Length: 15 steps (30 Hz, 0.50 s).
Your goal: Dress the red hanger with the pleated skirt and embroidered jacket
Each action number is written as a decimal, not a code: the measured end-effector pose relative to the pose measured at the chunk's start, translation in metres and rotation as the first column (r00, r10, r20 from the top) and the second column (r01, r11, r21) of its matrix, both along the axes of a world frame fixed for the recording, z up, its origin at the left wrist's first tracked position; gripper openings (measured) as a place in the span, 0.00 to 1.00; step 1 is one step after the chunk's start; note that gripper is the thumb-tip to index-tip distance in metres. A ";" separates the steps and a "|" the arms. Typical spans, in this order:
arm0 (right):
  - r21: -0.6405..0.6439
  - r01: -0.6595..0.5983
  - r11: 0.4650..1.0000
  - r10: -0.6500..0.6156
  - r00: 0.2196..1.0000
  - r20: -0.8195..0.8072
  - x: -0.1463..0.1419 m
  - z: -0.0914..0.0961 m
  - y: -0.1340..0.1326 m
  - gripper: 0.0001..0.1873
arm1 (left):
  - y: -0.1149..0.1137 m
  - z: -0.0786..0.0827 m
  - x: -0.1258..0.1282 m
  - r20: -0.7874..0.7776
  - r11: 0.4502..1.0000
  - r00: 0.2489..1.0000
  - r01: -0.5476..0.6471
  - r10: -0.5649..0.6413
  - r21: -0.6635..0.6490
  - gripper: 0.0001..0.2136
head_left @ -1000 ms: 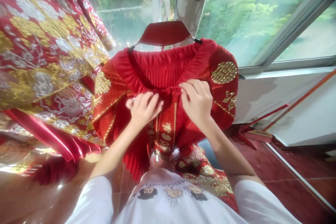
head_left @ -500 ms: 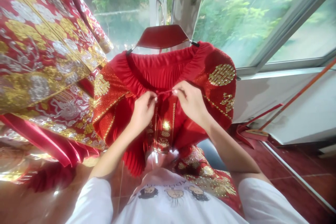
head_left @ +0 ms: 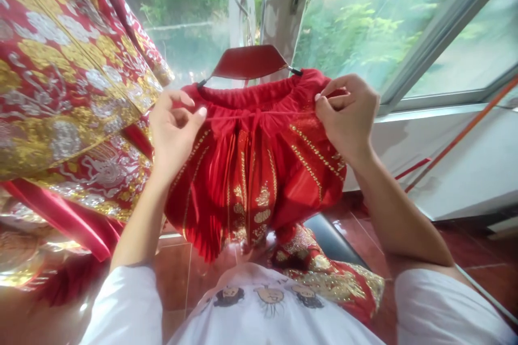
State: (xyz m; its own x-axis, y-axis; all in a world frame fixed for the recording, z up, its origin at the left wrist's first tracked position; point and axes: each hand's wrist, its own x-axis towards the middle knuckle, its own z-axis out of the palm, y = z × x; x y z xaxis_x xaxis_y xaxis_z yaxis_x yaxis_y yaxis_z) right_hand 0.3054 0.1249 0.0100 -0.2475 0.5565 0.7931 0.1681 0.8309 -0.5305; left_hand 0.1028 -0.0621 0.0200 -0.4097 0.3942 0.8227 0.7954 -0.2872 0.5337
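Observation:
A red pleated skirt (head_left: 289,188) with gold beading hangs by its gathered waistband from a red clip hanger (head_left: 251,62). Across the front of the waistband a thin red drawstring (head_left: 279,114) is stretched nearly straight. My left hand (head_left: 172,126) pinches one end of it between thumb and fingers, at the skirt's left edge. At the right edge my right hand (head_left: 348,113) pinches the other end, its fingers curled. Gathers bunch up in the waistband's middle, under the string.
Gold and silver embroidered red garments (head_left: 65,86) hang close on the left. Behind the hanger is a window (head_left: 364,32). Another embroidered red cloth (head_left: 335,280) lies below the skirt, beside a dark padded surface (head_left: 334,240). An orange pole (head_left: 465,143) leans on the right.
My hands have moved apart from the waistband's centre, left and right, drawing the string out long. The skirt's front waistband has risen and its sides have folded inward.

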 end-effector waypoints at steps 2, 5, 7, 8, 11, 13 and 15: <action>0.024 0.064 0.998 -0.065 0.996 0.054 0.003 0.007 0.001 0.04 | -0.006 0.002 -0.006 -0.012 0.998 0.999 0.050 -0.051 -0.040 0.10; 0.014 0.039 0.999 -0.041 0.985 0.165 0.008 0.015 -0.001 0.08 | -0.018 0.007 -0.002 -0.046 0.960 0.988 0.130 -0.145 -0.246 0.08; -0.078 -0.048 0.996 0.066 0.968 0.242 0.014 0.019 0.000 0.16 | -0.026 0.009 0.006 -0.143 0.926 0.984 0.045 -0.106 -0.375 0.04; -0.136 -0.092 0.986 0.127 0.951 0.282 0.017 0.021 0.001 0.20 | -0.028 0.008 0.010 -0.223 0.917 0.974 -0.057 -0.035 -0.395 0.03; -0.291 -0.245 0.925 0.351 0.843 0.406 0.025 0.025 0.003 0.27 | -0.021 0.000 0.018 -0.403 0.900 0.879 -0.369 0.255 -0.234 0.03; -0.370 -0.423 0.827 0.556 0.712 0.430 0.024 0.027 -0.001 0.33 | -0.007 -0.008 0.021 -0.395 0.898 0.836 -0.435 0.380 -0.057 0.04; -0.407 -0.608 0.682 0.731 0.576 0.366 0.016 0.027 -0.008 0.41 | 0.011 -0.014 0.021 -0.359 0.900 0.827 -0.422 0.432 0.112 0.05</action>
State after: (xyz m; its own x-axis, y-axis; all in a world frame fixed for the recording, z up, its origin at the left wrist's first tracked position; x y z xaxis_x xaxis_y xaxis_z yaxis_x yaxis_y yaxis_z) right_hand 0.3216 0.1169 0.0368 -0.9145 0.2079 0.3470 -0.1181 0.6833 -0.7206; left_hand 0.1235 -0.0514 0.0062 -0.1999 0.2257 0.9535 0.9772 0.1168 0.1772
